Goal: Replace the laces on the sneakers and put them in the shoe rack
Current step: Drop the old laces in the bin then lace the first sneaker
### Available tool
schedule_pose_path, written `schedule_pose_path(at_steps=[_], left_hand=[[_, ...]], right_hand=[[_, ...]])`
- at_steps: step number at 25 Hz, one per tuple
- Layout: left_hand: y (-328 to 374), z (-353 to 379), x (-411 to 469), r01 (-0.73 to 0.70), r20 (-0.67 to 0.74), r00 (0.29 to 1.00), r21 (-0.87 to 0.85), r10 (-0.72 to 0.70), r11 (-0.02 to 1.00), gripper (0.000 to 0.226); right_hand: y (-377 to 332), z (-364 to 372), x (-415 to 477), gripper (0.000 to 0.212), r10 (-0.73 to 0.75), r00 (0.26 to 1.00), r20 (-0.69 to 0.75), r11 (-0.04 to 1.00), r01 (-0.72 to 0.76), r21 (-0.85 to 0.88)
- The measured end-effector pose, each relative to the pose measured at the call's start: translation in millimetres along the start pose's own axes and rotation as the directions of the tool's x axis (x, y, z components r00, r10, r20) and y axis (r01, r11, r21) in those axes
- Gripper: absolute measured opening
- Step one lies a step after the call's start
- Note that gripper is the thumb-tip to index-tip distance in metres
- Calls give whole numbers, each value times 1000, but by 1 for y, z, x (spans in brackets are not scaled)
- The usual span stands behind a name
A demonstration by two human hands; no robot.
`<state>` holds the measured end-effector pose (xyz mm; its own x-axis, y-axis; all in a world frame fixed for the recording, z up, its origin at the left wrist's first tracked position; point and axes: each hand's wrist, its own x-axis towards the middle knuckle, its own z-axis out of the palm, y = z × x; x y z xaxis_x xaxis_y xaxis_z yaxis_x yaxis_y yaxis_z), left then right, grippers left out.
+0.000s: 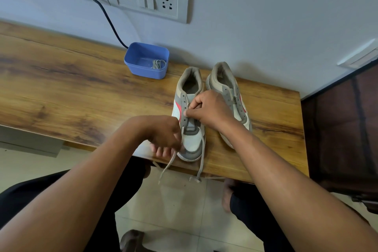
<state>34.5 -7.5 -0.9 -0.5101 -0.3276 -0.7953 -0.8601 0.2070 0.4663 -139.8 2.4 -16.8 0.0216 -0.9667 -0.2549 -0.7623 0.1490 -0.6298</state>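
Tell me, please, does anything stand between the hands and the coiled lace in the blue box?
Nothing visible does. The coiled lace lies in the open box, with only bare bench between it and the left hand. That hand and the right hand both hold the threaded lace on the sneaker, though.

A wooden tabletop is spread across mid-frame; a blue tub at centre and, lower right of it, a pair of sneakers are carried.
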Motion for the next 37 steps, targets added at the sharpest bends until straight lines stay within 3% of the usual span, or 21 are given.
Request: schedule_pose_path(at_steps=[2, 4, 6, 9, 10, 11, 14, 16, 18, 21, 22, 26, 28, 31, 32, 35, 37], left_hand=[[-1, 0, 5, -2, -223, 975, 50, 13, 999, 42], [-3, -2, 6, -45, -436, 895, 117, 92, 992, 33], [-4, -4, 3, -115, -366, 920, 98, 143, 989, 24], [-4, 0, -3, -65, 25, 998, -34, 66, 997, 22], [-4, 2, -4, -27, 62, 998, -35, 29, 999, 24], [-5, 2, -4, -6, 26, 1000, -28, 7, 1000, 28], [-6, -1, 4, -22, -293, 956, -11, 18, 1000, 42], [-4, -1, 6, -58, -403, 912, 60, 77, 997, 35], [-1, -1, 3, -89, -285, 953, 78, 107, 993, 28], [0, 0, -2, -42, -24, 999, -8, 42, 999, 28], [-1, 1, -1, -29, -43, 999, -26, 28, 999, 31], [-1, -1, 5, -60, -378, 921, 93, 91, 994, 29], [1, -2, 1, -95, -267, 956, 103, 120, 990, 23], [4, 1, -3, -39, -13, 999, 32, 40, 999, 26], [3, 2, -1, -29, -38, 999, 21, 30, 999, 30], [-1, -1, 5, -31, -333, 942, 65, 51, 997, 35], [-2, -2, 4, -67, -346, 934, 81, 91, 994, 28]], right_hand=[[0, 0, 1, 26, -6, 1000, 9, 1000, 6, -2], [0, -1, 2, 26, -4, 1000, 16, 1000, 3, 10], [1, -2, 1, 26, 5, 1000, 28, 999, -6, 46], [2, -1, 0, 26, 15, 1000, 20, 997, -16, 75], [2, -1, 0, 26, 13, 1000, 10, 997, -13, 72], [2, -1, 0, 26, 8, 1000, 6, 998, -8, 70], [2, -1, 2, 27, -3, 1000, 14, 999, 3, 43], [2, -1, 2, 27, -7, 1000, 12, 999, 7, 34], [3, 0, 1, 26, -10, 1000, 21, 999, 9, 33], [3, 1, -1, 25, -23, 999, 26, 999, 22, 24], [3, 1, -2, 24, -28, 999, 21, 999, 27, 23], [2, 2, -1, 23, -31, 1000, 1, 999, 31, 14], [2, 2, -2, 26, -30, 1000, 7, 999, 30, 18], [1, 2, -3, 25, -27, 1000, -2, 999, 27, 24], [1, 1, -2, 23, -30, 1000, 2, 999, 30, 23], [1, 1, -1, 18, -27, 999, 23, 1000, 27, 15], [1, 2, -1, 14, -21, 1000, 18, 1000, 20, 23]])
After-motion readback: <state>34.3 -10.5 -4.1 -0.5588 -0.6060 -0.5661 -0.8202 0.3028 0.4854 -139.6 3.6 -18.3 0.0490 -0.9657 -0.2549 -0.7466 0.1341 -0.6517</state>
